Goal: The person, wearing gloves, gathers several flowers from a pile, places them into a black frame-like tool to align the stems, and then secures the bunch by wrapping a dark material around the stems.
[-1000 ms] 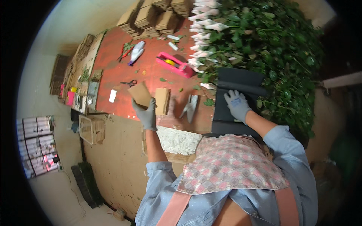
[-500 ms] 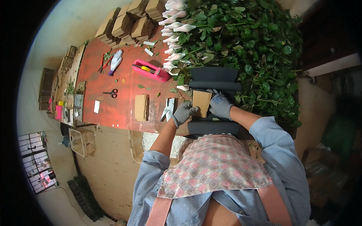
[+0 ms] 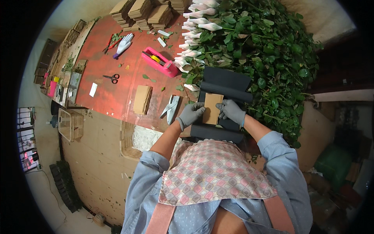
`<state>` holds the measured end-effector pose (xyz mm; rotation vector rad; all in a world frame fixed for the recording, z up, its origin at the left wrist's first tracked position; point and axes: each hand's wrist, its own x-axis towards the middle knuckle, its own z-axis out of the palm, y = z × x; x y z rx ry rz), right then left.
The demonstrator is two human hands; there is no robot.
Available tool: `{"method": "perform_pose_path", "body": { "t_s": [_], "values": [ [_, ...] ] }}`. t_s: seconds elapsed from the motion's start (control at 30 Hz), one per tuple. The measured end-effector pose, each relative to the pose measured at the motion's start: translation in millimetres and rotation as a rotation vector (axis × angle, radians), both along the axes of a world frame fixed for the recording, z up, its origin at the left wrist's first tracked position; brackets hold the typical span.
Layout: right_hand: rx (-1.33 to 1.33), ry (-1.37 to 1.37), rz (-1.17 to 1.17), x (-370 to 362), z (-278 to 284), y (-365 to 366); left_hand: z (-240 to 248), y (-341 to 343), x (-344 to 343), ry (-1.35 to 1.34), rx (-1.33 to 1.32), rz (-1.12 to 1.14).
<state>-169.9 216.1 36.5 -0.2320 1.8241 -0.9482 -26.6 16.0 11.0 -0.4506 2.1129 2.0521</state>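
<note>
A rectangular piece of brown cardboard (image 3: 212,110) lies over a black holder (image 3: 226,81) in front of me. My left hand (image 3: 191,114), in a grey glove, pinches its left edge near the middle. My right hand (image 3: 232,111), gloved the same way, has its fingers curled at the right edge of the cardboard. Just left of my left hand rests a silver hand stapler (image 3: 170,109). Farther left lies a small stack of cardboard pieces (image 3: 142,100).
A pink tape dispenser (image 3: 160,62), black scissors (image 3: 112,78), a white glove (image 3: 124,44) and red-handled cutters (image 3: 112,42) lie on the red table (image 3: 117,95). Leafy stems (image 3: 269,50) with white-wrapped heads (image 3: 199,21) are piled at the far right. Cardboard stacks (image 3: 144,13) stand at the back.
My right hand has come away from behind the cardboard to its right edge. The cardboard now sits straighter and lower in the holder. My view has shifted slightly.
</note>
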Motion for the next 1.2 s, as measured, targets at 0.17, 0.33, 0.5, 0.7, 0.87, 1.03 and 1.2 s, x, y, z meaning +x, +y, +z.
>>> {"method": "perform_pose_path", "body": {
  "t_s": [0.17,0.33,0.5,0.7,0.87,1.03,1.2],
  "values": [
    [0.074,0.03,-0.008,3.3,-0.2,-8.0,1.7,0.2,6.3,-0.009,0.053,0.082],
    [0.131,0.249,0.127,-0.4,-11.9,-6.9,67.3,-8.4,-1.5,0.0,-0.378,-0.301],
    [0.261,0.239,0.161,-3.3,4.9,-26.4,124.0,10.1,-5.3,-0.058,-0.659,-0.863],
    [0.301,0.499,0.351,-1.3,-2.1,-27.9,113.6,24.0,-23.7,-0.174,-0.749,-1.031],
    [0.235,0.601,0.445,-2.7,0.4,-26.9,103.6,30.9,-33.7,-0.3,-0.813,-1.096],
    [0.204,0.081,0.111,-4.9,-0.1,-29.1,114.5,34.7,-29.4,-0.366,-0.857,-1.016],
    [0.171,0.227,0.082,5.7,-7.1,-17.2,107.3,34.2,-15.9,-0.275,-0.886,-0.9]
  ]
}}
